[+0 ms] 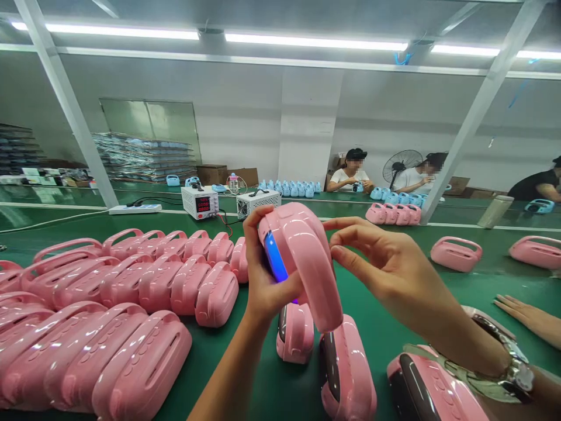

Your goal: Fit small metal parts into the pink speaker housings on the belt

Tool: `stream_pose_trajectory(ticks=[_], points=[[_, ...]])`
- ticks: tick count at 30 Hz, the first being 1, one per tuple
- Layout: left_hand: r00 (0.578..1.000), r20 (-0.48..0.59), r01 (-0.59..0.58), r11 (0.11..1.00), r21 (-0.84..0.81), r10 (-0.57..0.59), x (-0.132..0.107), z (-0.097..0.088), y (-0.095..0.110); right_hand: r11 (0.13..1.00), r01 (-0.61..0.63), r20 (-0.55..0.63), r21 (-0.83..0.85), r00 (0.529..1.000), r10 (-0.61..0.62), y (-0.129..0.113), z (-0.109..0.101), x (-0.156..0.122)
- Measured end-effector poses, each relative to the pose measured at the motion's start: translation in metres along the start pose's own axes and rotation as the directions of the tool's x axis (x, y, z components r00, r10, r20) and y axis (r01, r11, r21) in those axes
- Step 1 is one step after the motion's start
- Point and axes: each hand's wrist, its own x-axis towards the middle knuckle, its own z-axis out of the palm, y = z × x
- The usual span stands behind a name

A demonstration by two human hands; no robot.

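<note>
Item: one pink handled unit (309,251), glossy and rounded, its front panel (275,254) lit blue; located in mid-air over the green bench (214,345), above dark-fronted units (353,368) of the same pink. Left hand (263,286): closed around the body, fingers along the far side, thumb laid in beside the arched handle. Right hand (390,257): half curled, thumb and forefinger tips at the unit's right side; from where I stand I cannot tell whether they pinch something there or merely touch. Handling, by my estimate: light to moderate, since one hand bears it alone; shell stiff, probably moulded plastic, with little give; the shine suggests a surface that slides under dry or damp fingers. Delicate part: the panel, likely prone to smudges and scratches, and the inside may not forgive a drop. Recommended hold: the handle for carrying; for steady work, a broad grip across the body with the thumb hooked by the handle, palm kept off the panel. Adjacent stock: close-set rows of pink units (142,362) to the left, which a loose swing could knock; a power supply (200,202) with red digits behind.
</note>
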Motion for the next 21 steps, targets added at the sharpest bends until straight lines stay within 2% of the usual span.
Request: stream_pose_trajectory(ticks=[2, 4, 6, 7, 8, 9, 10, 11, 12, 14, 15, 16, 18, 19, 21], points=[[0.997, -0.023, -0.070, 0.997, 0.023, 0.071, 0.001, -0.001, -0.001, 1.000, 0.030, -0.009, -0.006, 1.000, -0.030, 0.003, -0.001, 0.004], [0.997, -0.059, -0.049, 0.998, 0.027, 0.050, 0.004, -0.002, 0.000, 0.999, 0.027, -0.096, -0.038, 0.995, -0.031, 0.015, -0.008, 0.010], [0.987, -0.097, 0.126, 0.991, -0.040, -0.129, 0.008, -0.006, -0.001, 0.994, -0.095, -0.167, -0.051, 0.982, 0.085, 0.040, -0.020, 0.019], [0.961, -0.098, 0.251, 0.964, -0.086, -0.259, 0.011, -0.008, -0.003, 0.978, -0.211, -0.160, -0.012, 0.965, 0.206, 0.057, -0.027, 0.022], [0.913, -0.088, 0.385, 0.913, -0.131, -0.398, 0.013, -0.011, -0.007, 0.936, -0.345, -0.118, 0.063, 0.929, 0.351, 0.074, -0.034, 0.025], [0.846, -0.086, 0.507, 0.844, -0.172, -0.526, 0.015, -0.013, -0.013, 0.861, -0.477, -0.048, 0.177, 0.869, 0.492, 0.093, -0.041, 0.026], [0.770, -0.092, 0.607, 0.769, -0.200, -0.631, 0.017, -0.015, -0.020, 0.778, -0.566, 0.018, 0.274, 0.811, 0.584, 0.110, -0.047, 0.026], [0.689, -0.096, 0.691, 0.691, -0.213, -0.718, 0.019, -0.015, -0.028, 0.726, -0.608, 0.052, 0.323, 0.777, 0.628, 0.126, -0.053, 0.024], [0.611, -0.094, 0.757, 0.615, -0.220, -0.786, 0.022, -0.014, -0.037, 0.692, -0.627, 0.073, 0.358, 0.758, 0.649, 0.139, -0.057, 0.021], [0.463, -0.054, 0.865, 0.464, -0.189, -0.885, 0.028, -0.006, -0.058, 0.696, -0.614, 0.066, 0.371, 0.765, 0.640, 0.157, -0.065, 0.013], [0.401, -0.021, 0.905, 0.400, -0.146, -0.916, 0.033, 0.000, -0.068, 0.701, -0.604, 0.065, 0.378, 0.773, 0.631, 0.163, -0.069, 0.008], [0.354, 0.005, 0.931, 0.352, -0.095, -0.935, 0.038, 0.009, -0.079, 0.707, -0.593, 0.065, 0.386, 0.782, 0.620, 0.167, -0.073, 0.002], [0.299, 0.002, 0.954, 0.299, 0.012, -0.954, 0.048, 0.029, -0.102, 0.725, -0.565, 0.068, 0.395, 0.804, 0.590, 0.175, -0.080, -0.013], [0.284, -0.021, 0.957, 0.282, 0.073, -0.959, 0.052, 0.040, -0.114, 0.738, -0.548, 0.070, 0.394, 0.818, 0.571, 0.178, -0.083, -0.022], [0.295, -0.079, 0.942, 0.275, 0.192, -0.952, 0.058, 0.063, -0.139, 0.773, -0.506, 0.082, 0.383, 0.852, 0.517, 0.189, -0.088, -0.043]])
